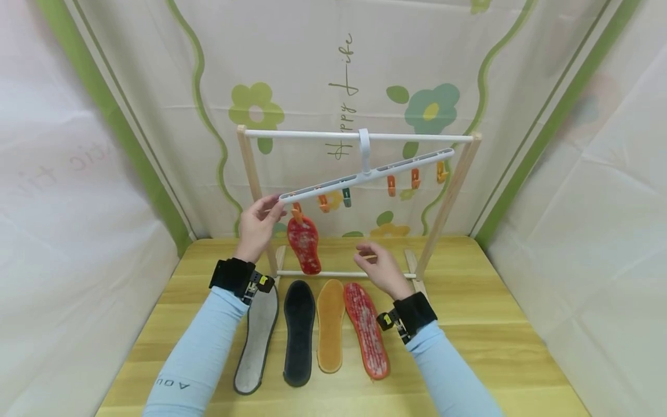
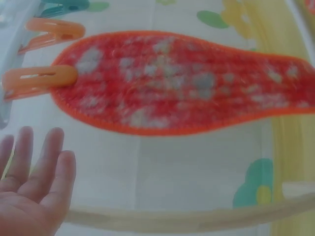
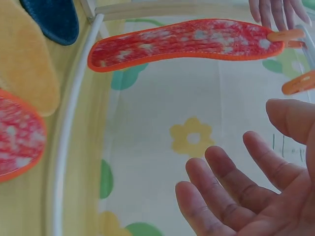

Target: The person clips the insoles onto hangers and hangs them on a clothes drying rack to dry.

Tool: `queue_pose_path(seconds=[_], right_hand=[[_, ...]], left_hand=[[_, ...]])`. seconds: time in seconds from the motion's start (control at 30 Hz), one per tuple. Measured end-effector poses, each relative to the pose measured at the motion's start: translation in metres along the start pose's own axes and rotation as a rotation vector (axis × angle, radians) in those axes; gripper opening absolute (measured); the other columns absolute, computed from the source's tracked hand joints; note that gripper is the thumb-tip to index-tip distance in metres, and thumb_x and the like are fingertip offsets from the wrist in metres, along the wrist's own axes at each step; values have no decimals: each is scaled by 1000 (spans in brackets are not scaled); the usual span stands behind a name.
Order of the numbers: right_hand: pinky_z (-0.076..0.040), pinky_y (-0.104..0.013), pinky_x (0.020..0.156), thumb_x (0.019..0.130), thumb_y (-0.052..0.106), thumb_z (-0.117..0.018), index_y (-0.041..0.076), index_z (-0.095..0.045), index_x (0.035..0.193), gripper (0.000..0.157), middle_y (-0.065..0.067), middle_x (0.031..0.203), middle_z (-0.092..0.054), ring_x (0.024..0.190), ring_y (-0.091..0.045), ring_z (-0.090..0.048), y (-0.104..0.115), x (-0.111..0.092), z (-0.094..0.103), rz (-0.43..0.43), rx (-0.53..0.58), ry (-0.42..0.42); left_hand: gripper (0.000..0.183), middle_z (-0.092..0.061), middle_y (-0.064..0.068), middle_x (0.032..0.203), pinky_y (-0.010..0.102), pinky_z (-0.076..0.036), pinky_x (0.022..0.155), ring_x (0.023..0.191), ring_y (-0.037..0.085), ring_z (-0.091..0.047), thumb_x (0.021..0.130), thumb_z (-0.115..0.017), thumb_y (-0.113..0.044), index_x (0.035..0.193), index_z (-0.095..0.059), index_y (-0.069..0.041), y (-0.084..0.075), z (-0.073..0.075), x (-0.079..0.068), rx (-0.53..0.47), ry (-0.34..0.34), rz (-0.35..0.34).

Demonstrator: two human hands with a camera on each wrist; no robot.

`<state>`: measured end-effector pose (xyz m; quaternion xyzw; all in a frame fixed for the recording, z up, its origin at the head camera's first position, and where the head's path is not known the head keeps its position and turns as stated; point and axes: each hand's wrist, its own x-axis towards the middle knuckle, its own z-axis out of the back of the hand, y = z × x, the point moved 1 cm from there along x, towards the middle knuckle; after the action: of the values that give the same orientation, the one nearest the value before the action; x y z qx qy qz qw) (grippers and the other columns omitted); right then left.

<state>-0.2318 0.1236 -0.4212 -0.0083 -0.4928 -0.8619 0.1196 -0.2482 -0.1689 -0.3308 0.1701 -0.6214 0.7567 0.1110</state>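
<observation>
A red-and-white patterned insole (image 1: 303, 244) with an orange edge hangs toe-up from an orange clip (image 2: 42, 78) at the left end of a white hanger (image 1: 323, 188). My left hand (image 1: 256, 227) is beside that hanger end, its fingers loosely extended; whether they touch the hanger is hard to tell. In the left wrist view its fingers look straight and hold nothing. My right hand (image 1: 383, 269), relaxed and holding nothing, hovers right of the hanging insole. Below on the table lie a matching red insole (image 1: 367, 330), a tan insole (image 1: 330, 325), a black insole (image 1: 299, 333) and a grey insole (image 1: 256, 339).
The hanger hooks over the top bar (image 1: 302, 135) of a wood-and-white rack and tilts down to the left. More clips hang from it, among them a green clip (image 1: 346, 197) and a yellow clip (image 1: 441, 172). Patterned curtains surround the wooden table (image 1: 484, 347).
</observation>
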Motion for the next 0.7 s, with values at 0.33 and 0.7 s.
queue_pose_path(seconds=[0.33,0.7], right_hand=[[-51,-45,91,99,33,-62,11,-60,131,39,-10,123,-63,112,-30,-61,-40,-41,10,-79,-7,-76],[-51,-47,92,100,28,-62,10,-61,130,35,-13,123,-62,114,-33,-59,-70,-77,34,-151,-64,-74]], left_hand=[[45,-58,19,132,34,-48,98,115,31,-59,101,-59,-25,138,-54,0,30,17,-32,56,-38,92],[52,-66,11,122,19,-52,83,102,15,-66,96,-62,-44,135,-60,-9,106,10,-110,59,-116,259]])
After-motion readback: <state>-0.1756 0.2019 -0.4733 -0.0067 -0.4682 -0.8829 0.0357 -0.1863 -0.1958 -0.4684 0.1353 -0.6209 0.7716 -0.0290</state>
